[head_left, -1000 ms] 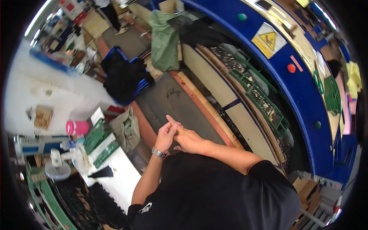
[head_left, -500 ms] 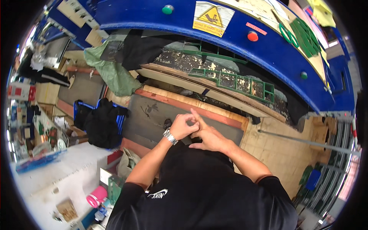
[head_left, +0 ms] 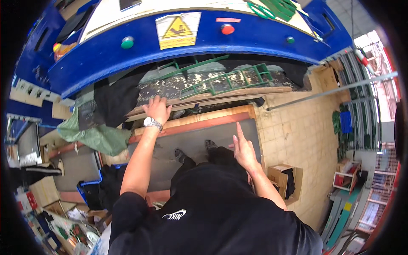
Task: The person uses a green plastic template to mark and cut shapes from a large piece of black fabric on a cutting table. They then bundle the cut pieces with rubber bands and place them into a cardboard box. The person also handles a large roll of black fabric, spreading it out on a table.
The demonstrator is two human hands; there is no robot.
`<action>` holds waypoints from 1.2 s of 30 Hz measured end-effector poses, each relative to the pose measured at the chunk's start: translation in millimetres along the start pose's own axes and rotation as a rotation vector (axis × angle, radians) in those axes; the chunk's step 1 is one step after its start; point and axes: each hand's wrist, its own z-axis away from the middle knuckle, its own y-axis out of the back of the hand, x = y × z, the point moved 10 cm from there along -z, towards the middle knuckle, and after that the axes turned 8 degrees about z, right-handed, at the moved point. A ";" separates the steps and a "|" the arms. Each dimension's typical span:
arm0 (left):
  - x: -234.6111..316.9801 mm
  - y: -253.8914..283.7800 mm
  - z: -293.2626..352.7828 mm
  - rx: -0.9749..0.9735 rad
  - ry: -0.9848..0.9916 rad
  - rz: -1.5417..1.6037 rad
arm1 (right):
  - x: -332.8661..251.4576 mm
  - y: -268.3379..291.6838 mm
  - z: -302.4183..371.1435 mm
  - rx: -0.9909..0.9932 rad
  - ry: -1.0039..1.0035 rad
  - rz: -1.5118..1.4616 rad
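My left hand [head_left: 157, 109], with a metal watch [head_left: 153, 123] on its wrist, reaches forward with fingers apart. Its fingertips are at the front edge of a worn, speckled board [head_left: 161, 90]; whether they press on it I cannot tell. Black fabric [head_left: 114, 95] hangs over the board just left of this hand. My right hand [head_left: 243, 148] is raised in front of my body, index finger stretched forward and thumb out, holding nothing visible. A green cutting die [head_left: 229, 81] with several compartments lies on the board, and a second green die [head_left: 178, 68] sits behind it, partly under the blue machine.
The blue press beam [head_left: 263, 40] carries a red button [head_left: 227, 29], green buttons [head_left: 127, 42] and a warning sign [head_left: 177, 30]. Green handles [head_left: 261, 10] lie on top. A metal bar [head_left: 323, 92] juts out at right. An open carton [head_left: 293, 182] stands behind right; a blue crate [head_left: 90, 193] stands left.
My hands were together at my waist and have separated. The left has reached forward to the board; the right has moved rightward. The view has turned to the right.
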 end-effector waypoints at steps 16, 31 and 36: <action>-1.3 -1.4 -2.9 -0.262 0.236 -0.014 | 49.7 90.1 -114.3 0.231 0.185 0.063; 86.6 23.6 -197.1 -0.122 0.135 0.327 | 7.6 76.8 -256.7 -0.163 0.855 0.237; 155.6 -19.9 -233.3 -0.115 -0.150 0.101 | 9.6 46.1 -261.5 -0.338 0.922 0.221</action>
